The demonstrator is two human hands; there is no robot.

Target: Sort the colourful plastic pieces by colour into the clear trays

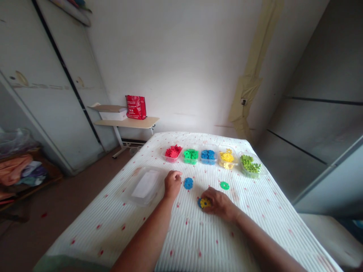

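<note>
One yellow disc [205,203], against a blue disc [199,203], we pinch in our right hand [217,204], nearer us than the blue wheel [188,183]; left of the wheel, our left hand [172,185] curls, grip unclear.

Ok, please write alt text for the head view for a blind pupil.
A person's right hand holds a yellow disc partly covering a blue one; the left hand is beside another blue disc. Beyond stand five clear tubs of coloured pieces.

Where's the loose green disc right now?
Head view, right of centre: the loose green disc lies flat on the white cloth, between the right hand and the tub of yellow pieces.
</note>
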